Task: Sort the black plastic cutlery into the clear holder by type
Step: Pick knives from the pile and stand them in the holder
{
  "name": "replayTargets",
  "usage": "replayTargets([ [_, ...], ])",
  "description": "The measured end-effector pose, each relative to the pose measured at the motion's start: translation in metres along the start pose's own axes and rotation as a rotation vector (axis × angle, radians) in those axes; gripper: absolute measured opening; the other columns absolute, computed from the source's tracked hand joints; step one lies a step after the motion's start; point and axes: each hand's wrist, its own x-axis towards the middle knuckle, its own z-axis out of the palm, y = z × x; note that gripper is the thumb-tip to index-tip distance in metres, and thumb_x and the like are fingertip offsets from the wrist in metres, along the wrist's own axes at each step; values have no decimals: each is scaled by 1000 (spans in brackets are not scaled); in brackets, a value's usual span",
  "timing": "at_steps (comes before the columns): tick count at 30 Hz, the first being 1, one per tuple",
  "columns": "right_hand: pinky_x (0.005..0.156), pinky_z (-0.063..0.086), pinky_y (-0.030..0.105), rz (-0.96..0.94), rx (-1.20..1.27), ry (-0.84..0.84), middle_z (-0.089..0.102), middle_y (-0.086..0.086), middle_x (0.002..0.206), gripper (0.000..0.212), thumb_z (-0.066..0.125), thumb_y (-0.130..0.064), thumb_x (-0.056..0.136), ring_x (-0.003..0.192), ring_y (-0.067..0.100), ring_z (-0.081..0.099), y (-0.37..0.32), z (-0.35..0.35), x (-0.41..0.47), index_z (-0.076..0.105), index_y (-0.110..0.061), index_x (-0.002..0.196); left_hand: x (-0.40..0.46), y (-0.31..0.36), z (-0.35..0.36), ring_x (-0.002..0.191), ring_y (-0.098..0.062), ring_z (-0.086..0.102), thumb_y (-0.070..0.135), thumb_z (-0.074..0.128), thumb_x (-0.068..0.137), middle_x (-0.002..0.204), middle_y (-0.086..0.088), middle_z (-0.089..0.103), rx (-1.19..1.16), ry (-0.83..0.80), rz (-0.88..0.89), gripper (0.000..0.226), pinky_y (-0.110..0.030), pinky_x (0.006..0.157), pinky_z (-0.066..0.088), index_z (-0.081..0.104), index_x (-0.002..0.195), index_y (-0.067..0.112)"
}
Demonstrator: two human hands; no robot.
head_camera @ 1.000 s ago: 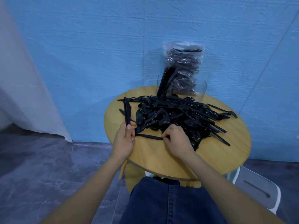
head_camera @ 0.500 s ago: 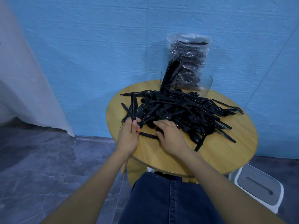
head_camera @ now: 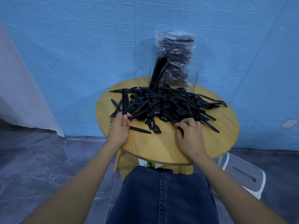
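Observation:
A heap of black plastic cutlery (head_camera: pixel 168 104) covers the far half of the round wooden table (head_camera: pixel 161 149). My left hand (head_camera: pixel 119 128) grips a few black knives (head_camera: pixel 124 101) upright at the heap's left edge. My right hand (head_camera: pixel 190 135) rests at the heap's near right edge, fingers curled round a black piece (head_camera: pixel 178 125) whose type I cannot tell. The clear holder (head_camera: pixel 174 78) stands at the table's far edge with several knives upright in its left compartment. A loose knife (head_camera: pixel 140 130) and a fork (head_camera: pixel 156 127) lie between my hands.
A clear plastic bag of black cutlery (head_camera: pixel 176 57) stands behind the holder against the blue wall. A white stool (head_camera: pixel 244 173) sits on the floor at the right. My knee in blue denim is under the table's near edge. A white curtain hangs at the left.
My right hand has shifted from the middle of the table to the heap's right side. My left hand keeps holding the knives upright. The camera has tilted, so the table sits lower and farther right.

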Motion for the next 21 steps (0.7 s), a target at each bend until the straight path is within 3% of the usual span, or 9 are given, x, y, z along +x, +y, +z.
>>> replayTargets([
  [5,96,28,19,-137,149,-106,51,3,126,34,50,-16,96,115,18,41,-8,1,-5,57,-10,128,0,4,2,61,-12,42,22,27,104,70,2,47,1,-7,-1,26,-33,65,37,52,104,14],
  [9,92,28,16,-51,355,17,55,1,120,28,45,-9,97,113,15,45,-3,-5,-2,62,-9,120,-3,17,14,60,-13,41,24,28,103,69,2,46,-85,-28,36,25,-34,62,35,52,104,16],
  [11,92,30,17,43,332,96,57,3,118,31,45,0,95,115,19,48,12,-11,-1,63,-9,118,-5,27,25,58,-12,40,24,28,103,69,3,46,-98,-54,72,25,-32,58,34,52,105,16],
  [15,89,29,17,168,276,96,55,8,116,42,43,13,86,115,25,46,44,-21,-3,64,-8,115,-4,49,54,58,-10,40,22,27,103,70,4,47,-79,-85,129,24,-26,56,35,51,105,18],
  [18,90,25,16,121,229,74,54,8,119,48,43,16,83,115,25,43,50,-18,-5,61,-7,122,-1,59,73,61,-8,43,22,27,103,71,4,47,-71,-130,141,24,-24,58,36,51,106,18],
  [21,103,27,24,36,90,-21,50,4,133,60,43,12,80,122,23,38,50,-11,-3,52,-13,134,0,61,86,60,-8,43,22,28,103,70,5,47,-58,-155,140,24,-23,57,37,51,106,18],
])
